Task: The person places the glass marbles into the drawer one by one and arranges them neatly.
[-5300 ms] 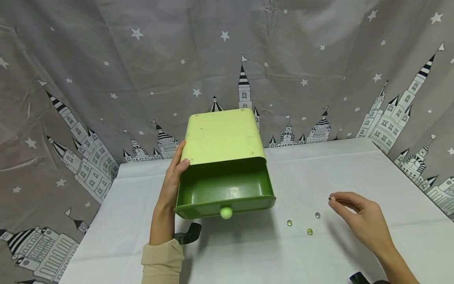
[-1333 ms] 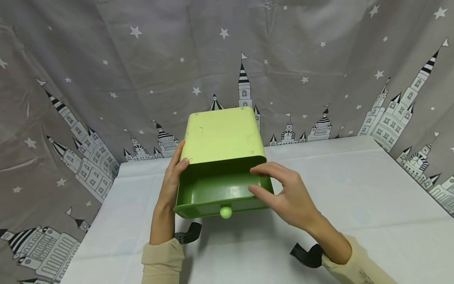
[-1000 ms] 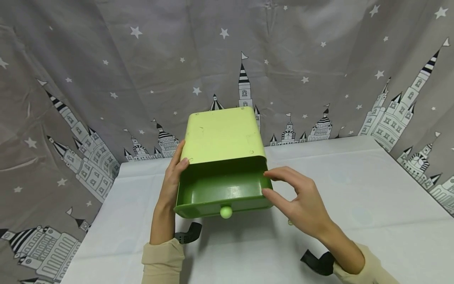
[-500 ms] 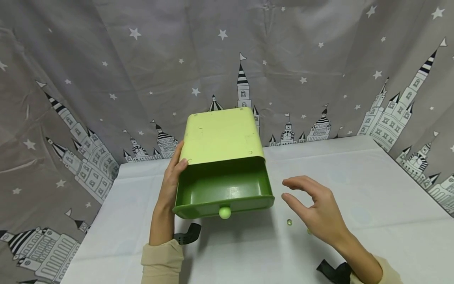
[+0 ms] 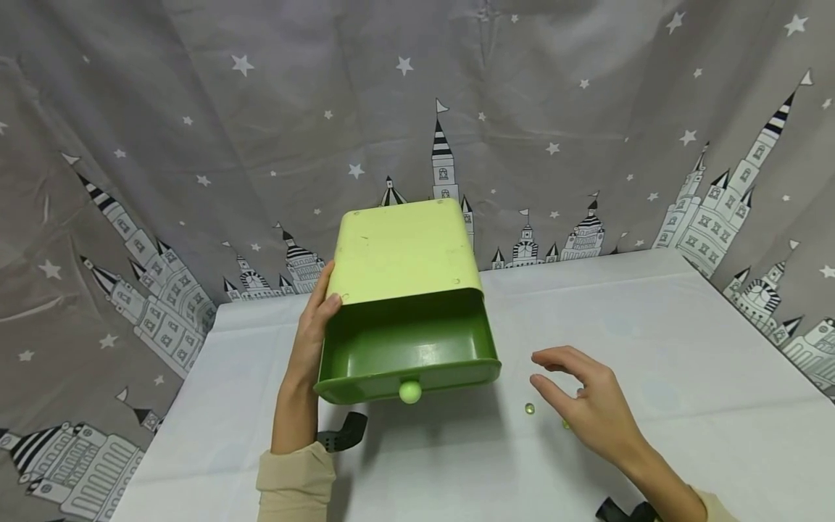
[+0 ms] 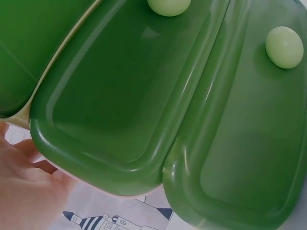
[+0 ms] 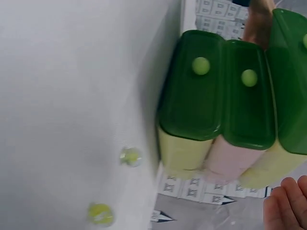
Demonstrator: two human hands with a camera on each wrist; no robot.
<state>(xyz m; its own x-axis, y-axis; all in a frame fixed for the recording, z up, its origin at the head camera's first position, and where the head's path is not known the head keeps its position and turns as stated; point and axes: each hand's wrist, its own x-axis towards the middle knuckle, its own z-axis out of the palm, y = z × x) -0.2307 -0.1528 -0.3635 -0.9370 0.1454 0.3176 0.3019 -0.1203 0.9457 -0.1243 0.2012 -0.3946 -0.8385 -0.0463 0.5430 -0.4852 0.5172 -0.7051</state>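
Observation:
A small drawer cabinet with a pale yellow-green top stands on the table. Its top drawer, dark green with a round light-green knob, is pulled out; only bare green shows inside. Two lower drawers, shut, appear in the right wrist view. My left hand holds the cabinet's left side, thumb at the front upper corner. To the right, my right hand hovers with thumb and fingers apart, nothing between them. Below it lie a greenish glass gem and a yellow-green gem, the latter partly hidden in the head view.
A white cloth covers the table. Behind it hangs a grey curtain printed with castles and stars. Black wrist mounts stick out from both wrists.
Some seconds ago my right hand pinched a clear gem; later it reached over the open drawer. Now it holds nothing and has moved right and down, away from the cabinet. My left hand stays put.

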